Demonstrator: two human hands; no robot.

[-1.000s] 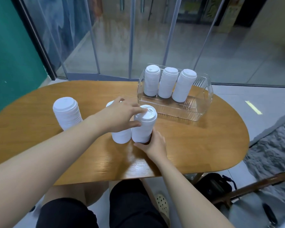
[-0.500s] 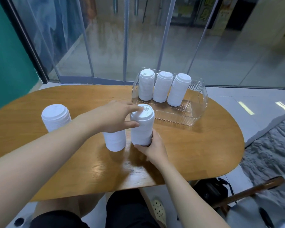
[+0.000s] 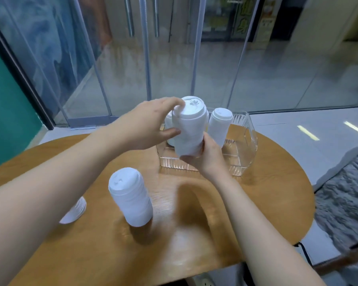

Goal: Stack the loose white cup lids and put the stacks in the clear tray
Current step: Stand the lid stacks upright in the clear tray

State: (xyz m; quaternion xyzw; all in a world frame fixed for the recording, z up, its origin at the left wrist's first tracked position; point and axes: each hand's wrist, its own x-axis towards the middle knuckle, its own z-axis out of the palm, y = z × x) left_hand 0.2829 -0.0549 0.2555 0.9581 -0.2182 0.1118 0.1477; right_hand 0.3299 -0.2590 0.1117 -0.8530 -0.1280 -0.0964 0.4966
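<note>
5 lid stacks [image 3: 189, 129] visible, 1 clear tray [image 3: 249, 137], 1 table [image 3: 256, 203], 2 hands [image 3: 147, 126].

I see a rounded wooden desk [image 3: 267, 203] below me. Glass doors [image 3: 174, 48] stand at twelve o'clock, a green wall [image 3: 6, 112] at nine, grey rumpled fabric [image 3: 343, 188] at three.

I seem to be in a shop or café by its entrance: glass doors [image 3: 174, 48] with metal pull handles fill the upper frame, and I work at a rounded wooden table [image 3: 267, 193] stocked with takeaway cup lid stacks [image 3: 132, 201].
</note>
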